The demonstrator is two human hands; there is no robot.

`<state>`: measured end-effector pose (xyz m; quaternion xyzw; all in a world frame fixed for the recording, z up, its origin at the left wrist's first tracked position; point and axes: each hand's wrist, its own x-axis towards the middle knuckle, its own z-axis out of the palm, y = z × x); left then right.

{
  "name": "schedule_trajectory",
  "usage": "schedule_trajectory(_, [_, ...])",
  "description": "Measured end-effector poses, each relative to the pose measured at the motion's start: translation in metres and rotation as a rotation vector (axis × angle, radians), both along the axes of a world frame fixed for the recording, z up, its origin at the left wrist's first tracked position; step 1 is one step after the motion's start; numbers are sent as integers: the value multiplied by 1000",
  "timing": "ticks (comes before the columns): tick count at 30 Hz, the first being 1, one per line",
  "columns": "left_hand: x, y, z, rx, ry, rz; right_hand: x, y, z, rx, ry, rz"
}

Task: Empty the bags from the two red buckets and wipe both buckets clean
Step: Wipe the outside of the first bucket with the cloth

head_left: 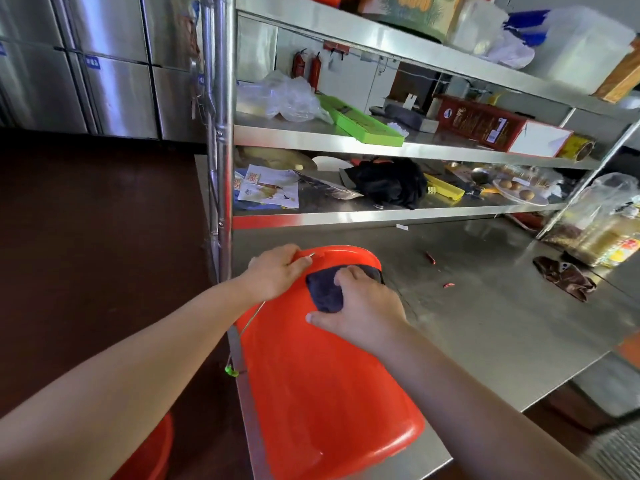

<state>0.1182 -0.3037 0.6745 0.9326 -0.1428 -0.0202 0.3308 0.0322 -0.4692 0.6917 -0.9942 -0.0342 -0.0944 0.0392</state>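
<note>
Your left hand (277, 271) grips the red bucket (322, 375) rim, right hand (360, 306) presses a dark cloth (323, 289) flat — light, slick plastic on the table's (485, 323) left edge — hold the rim.

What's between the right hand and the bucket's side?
A dark cloth, pressed flat under the right hand against the red bucket, seen in the head view.

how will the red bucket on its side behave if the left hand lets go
The bucket lies on its round wall at the table edge, so it may roll off. Glossy plastic: probably light and slippery. The right hand pressing the cloth could shove it.
</note>
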Motion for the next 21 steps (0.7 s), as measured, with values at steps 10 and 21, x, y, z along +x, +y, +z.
schedule_trajectory(10, [8, -2, 4, -168, 170, -35, 9, -38, 18, 486, -151, -168])
schedule_trajectory(21, [11, 0, 0, -257, 233, -24, 19, -78, 100, 1601, 209, -196])
